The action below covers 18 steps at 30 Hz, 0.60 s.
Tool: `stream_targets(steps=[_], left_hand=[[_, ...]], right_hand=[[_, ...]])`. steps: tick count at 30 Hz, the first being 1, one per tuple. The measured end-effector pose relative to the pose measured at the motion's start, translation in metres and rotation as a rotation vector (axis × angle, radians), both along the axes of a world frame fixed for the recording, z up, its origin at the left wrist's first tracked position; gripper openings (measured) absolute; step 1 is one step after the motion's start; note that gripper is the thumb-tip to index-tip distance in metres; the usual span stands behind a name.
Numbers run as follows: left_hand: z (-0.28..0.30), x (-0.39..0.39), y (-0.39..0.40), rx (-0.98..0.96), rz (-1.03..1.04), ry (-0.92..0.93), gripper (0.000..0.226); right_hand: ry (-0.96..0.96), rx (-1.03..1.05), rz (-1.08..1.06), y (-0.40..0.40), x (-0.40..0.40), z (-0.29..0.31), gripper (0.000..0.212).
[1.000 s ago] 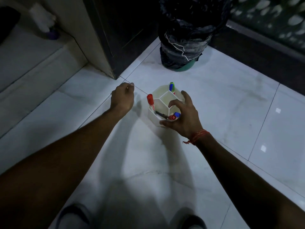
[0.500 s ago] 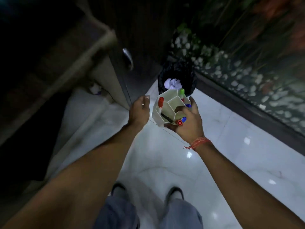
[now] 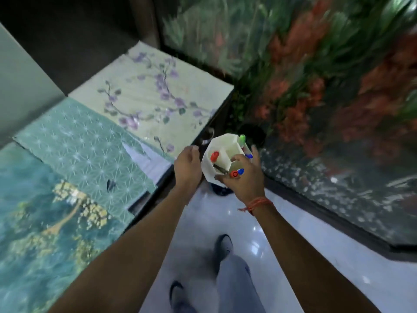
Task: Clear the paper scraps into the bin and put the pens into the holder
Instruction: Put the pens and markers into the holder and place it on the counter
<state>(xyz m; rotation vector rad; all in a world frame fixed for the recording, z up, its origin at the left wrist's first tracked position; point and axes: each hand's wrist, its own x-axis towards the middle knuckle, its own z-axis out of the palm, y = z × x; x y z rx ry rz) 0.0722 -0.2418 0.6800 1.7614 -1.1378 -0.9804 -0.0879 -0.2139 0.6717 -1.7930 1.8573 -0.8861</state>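
Note:
I am standing and holding the white honeycomb pen holder (image 3: 222, 143) in the air, my right hand (image 3: 244, 179) gripping its near right side. Pens stand in it: a red cap (image 3: 214, 157) on the left, a green cap (image 3: 242, 138) at the back, red and blue caps (image 3: 237, 172) by my fingers. My left hand (image 3: 188, 168) is curled shut just left of the holder, with nothing visible in it. A dark bin (image 3: 220, 191) shows only partly, below the holder.
A table top at the left is covered with patterned sheets: floral (image 3: 158, 93), teal geometric (image 3: 79, 141) and a tree scene (image 3: 45, 211). A blurred bed of green and orange plants (image 3: 316, 75) with pebbles (image 3: 316, 177) lies to the right. My shoes (image 3: 223, 245) stand on white tiles.
The holder has been lifted off the floor in my right hand and I have risen to standing. The view swung up from the floor and bin to the table top and plants.

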Motion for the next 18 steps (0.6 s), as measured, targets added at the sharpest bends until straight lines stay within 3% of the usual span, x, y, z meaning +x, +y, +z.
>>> stream_targets(steps=[7,11,18], left_hand=[[0.011,0.026,-0.15,-0.122,0.126,-0.067,0.026],[0.015,0.027,-0.24,-0.086,0.183,-0.077,0.029],[0.012,0.023,-0.32,-0.054,0.244,-0.069,0.031]], right_hand=[[0.018,-0.037,0.136,-0.189,0.012,0.005,0.059],[0.055,-0.036,0.204,-0.295,0.019,0.002,0.054],[0.142,0.073,0.282,-0.397,0.028,-0.017,0.046]])
